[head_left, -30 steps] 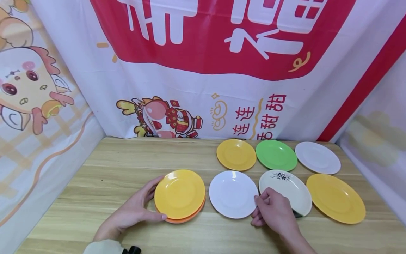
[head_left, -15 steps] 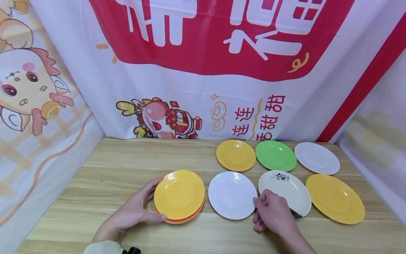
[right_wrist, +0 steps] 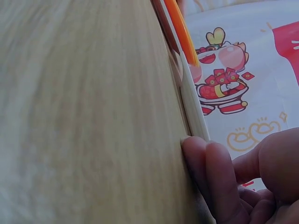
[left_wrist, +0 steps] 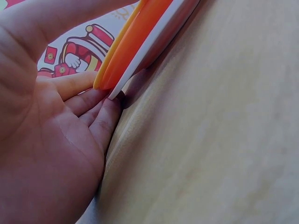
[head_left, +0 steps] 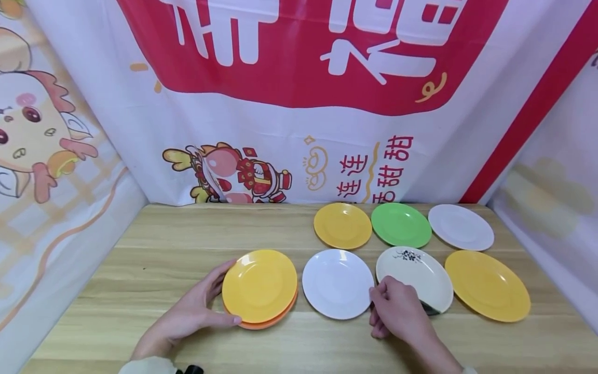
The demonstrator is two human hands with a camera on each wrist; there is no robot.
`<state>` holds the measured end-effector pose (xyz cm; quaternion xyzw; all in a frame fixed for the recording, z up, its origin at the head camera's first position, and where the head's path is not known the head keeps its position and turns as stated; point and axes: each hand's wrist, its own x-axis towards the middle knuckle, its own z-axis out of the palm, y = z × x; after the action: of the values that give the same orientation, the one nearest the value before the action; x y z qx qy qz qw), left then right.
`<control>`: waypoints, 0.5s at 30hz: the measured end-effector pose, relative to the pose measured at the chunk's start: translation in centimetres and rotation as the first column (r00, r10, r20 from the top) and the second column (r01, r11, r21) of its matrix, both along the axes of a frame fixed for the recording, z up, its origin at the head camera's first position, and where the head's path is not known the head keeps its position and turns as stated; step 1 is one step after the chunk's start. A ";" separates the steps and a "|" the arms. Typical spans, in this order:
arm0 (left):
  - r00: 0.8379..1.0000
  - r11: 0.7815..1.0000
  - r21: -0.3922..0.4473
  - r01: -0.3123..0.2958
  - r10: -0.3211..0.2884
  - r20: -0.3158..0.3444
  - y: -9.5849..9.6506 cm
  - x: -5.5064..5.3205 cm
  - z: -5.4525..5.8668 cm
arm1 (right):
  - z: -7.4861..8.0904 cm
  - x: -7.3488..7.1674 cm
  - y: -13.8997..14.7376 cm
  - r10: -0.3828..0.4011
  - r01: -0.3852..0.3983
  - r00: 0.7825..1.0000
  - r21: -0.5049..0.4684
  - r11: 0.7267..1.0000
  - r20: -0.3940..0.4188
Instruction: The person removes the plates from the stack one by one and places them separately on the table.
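My left hand (head_left: 193, 311) holds a small stack of plates, thumb at its near rim and the other fingers round the left side. On top is a yellow plate (head_left: 259, 285); an orange plate (left_wrist: 135, 42) lies beneath it, and the left wrist view also shows a white plate (left_wrist: 145, 46) at the bottom. To the right, a single white plate (head_left: 337, 283) lies beside the stack. My right hand (head_left: 402, 311) pinches its right rim between thumb and fingers, the fingertips low against the tabletop in the right wrist view.
Right of my right hand lie a cream plate (head_left: 416, 275) with a dark floral print and a yellow plate (head_left: 487, 285). Behind them sit an orange-yellow plate (head_left: 342, 225), a green plate (head_left: 401, 224) and another white plate (head_left: 460, 227). A printed cloth (head_left: 280, 124) hangs at the table's back edge.
The head view has shifted slightly, so everything appears a little further left. Both hands keep their hold, and the plates stay in place.
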<state>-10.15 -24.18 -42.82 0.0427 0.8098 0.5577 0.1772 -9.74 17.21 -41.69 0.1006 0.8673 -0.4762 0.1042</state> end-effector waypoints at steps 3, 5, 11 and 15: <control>1.000 1.000 0.004 -0.009 0.009 0.002 -0.1 0.1 0.0 | 0.2 -0.1 -0.1 0.009 -0.009 1.000 0.008 1.000 -0.003; 1.000 1.000 0.002 0.000 0.000 -0.010 -0.2 0.0 0.1 | 0.3 -0.1 0.0 0.014 -0.014 1.000 0.013 1.000 -0.001; 1.000 1.000 0.004 0.008 -0.008 -0.020 -0.1 0.1 0.3 | 0.7 -0.3 0.4 0.012 -0.013 1.000 0.043 0.999 0.010; 1.000 1.000 0.005 0.012 -0.011 -0.027 -0.1 0.1 0.3 | 1.1 -0.3 0.3 0.015 -0.014 1.000 0.026 1.000 -0.025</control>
<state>-10.05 -24.26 -42.50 0.0554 0.8104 0.5581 0.1693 -10.04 17.56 -40.56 0.0897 0.8753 -0.4655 0.0955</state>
